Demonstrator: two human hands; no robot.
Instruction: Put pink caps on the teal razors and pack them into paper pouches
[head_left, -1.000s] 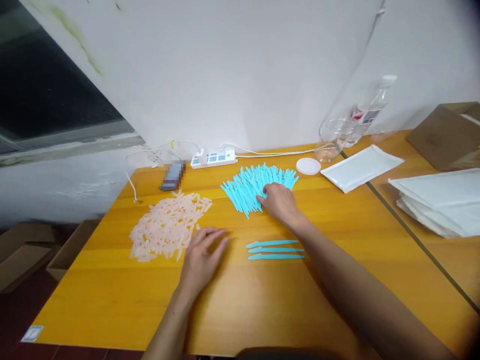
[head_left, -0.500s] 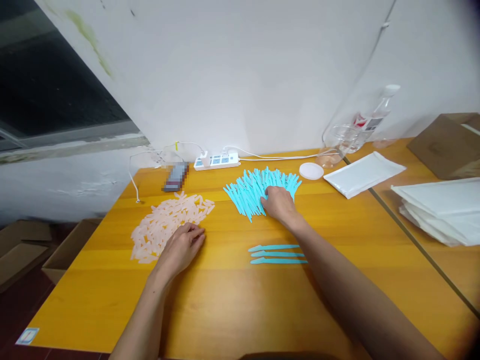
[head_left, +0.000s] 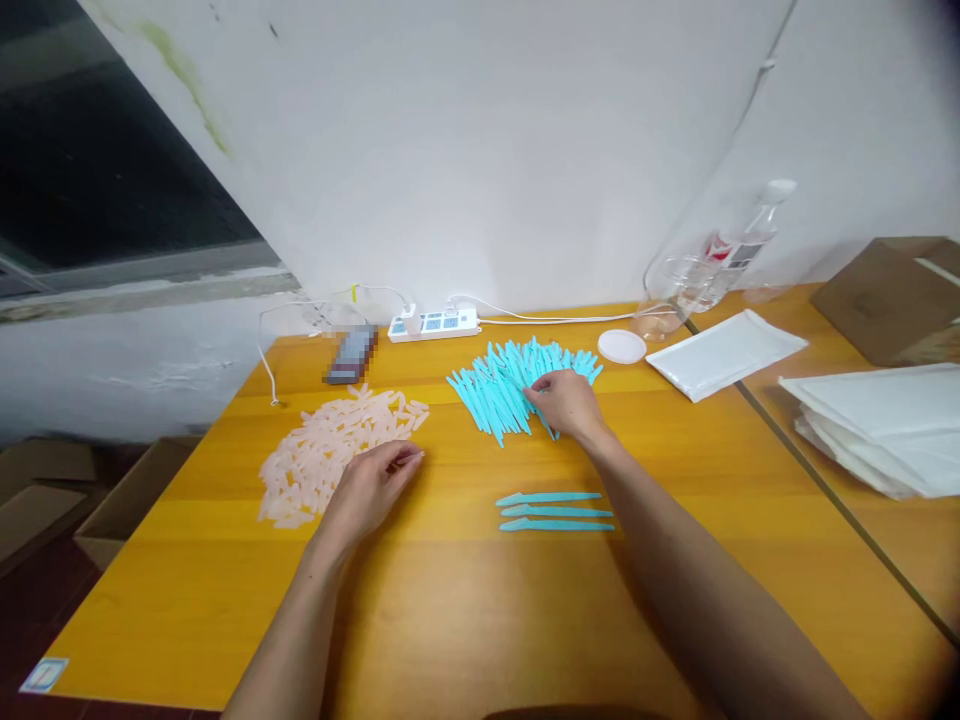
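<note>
My right hand [head_left: 566,402] is at the right front of a heap of turquoise eyebrow razors [head_left: 491,392], thumb and fingers pinched on one razor whose outline partly merges with the pile. Just right of the pale pink blade caps [head_left: 311,455], my left hand [head_left: 379,485] is closed in a pinch. A small pale tip, apparently a cap, shows at its fingertips. Three turquoise razors [head_left: 556,511] lie side by side on the table in front of my right hand, their wider ends to the left.
Behind the heaps are a phone [head_left: 352,354], a white power strip [head_left: 433,324] with cables, and a round white lid [head_left: 622,346]. To the right lie a white packet [head_left: 726,355], stacked white packets [head_left: 885,425], a plastic bottle [head_left: 742,250] and a cardboard box [head_left: 889,300].
My right hand has shifted slightly right at the razor heap, its fingers now pinched. My left hand has moved a little right, and a pale tip now shows at its fingers.
</note>
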